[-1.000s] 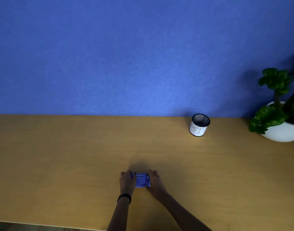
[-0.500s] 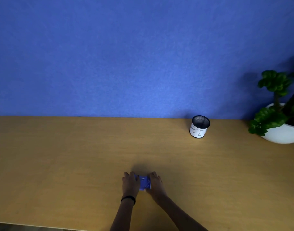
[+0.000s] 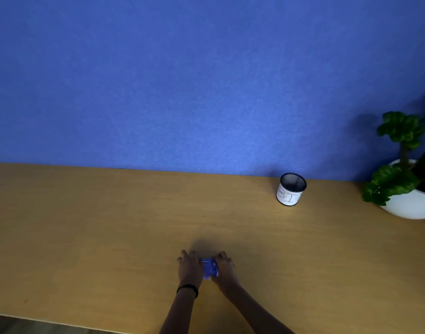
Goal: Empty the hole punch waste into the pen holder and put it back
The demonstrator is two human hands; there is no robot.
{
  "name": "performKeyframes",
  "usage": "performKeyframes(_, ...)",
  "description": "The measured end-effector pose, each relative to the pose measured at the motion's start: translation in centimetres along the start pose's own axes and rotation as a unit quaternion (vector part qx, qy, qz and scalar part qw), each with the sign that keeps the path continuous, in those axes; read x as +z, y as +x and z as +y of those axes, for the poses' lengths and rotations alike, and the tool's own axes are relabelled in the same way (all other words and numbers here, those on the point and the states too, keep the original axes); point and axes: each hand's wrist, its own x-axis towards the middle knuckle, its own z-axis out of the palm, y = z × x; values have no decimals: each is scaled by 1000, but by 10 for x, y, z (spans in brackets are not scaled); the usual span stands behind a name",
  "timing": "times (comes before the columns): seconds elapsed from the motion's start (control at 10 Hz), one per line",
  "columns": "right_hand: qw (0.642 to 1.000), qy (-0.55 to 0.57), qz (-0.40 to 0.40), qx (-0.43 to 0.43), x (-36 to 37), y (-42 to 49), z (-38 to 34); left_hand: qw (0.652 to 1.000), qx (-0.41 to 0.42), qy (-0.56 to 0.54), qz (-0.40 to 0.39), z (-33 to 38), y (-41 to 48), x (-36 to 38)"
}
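A small blue hole punch (image 3: 210,268) lies on the wooden table near the front middle. My left hand (image 3: 189,266) covers its left end and my right hand (image 3: 224,267) covers its right end, both gripping it, so only a narrow blue strip shows between them. A black band circles my left wrist. The pen holder (image 3: 291,189), a black mesh cup wrapped in white paper lettered "BIN", stands upright at the back right by the wall, well apart from my hands.
A white bowl-shaped pot (image 3: 411,204) with a green leafy plant (image 3: 399,162) sits at the far right edge. A blue wall (image 3: 182,80) bounds the back of the table (image 3: 86,225). The table's front edge runs along the lower left.
My hands have closed in from both sides over the hole punch, hiding more of it. The view has shifted slightly.
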Motion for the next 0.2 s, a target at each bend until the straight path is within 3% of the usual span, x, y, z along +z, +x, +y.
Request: performKeyframes(0.2,995,-38,-91,-33,-26,12,1,999,-8,48,-23,12,14,-12)
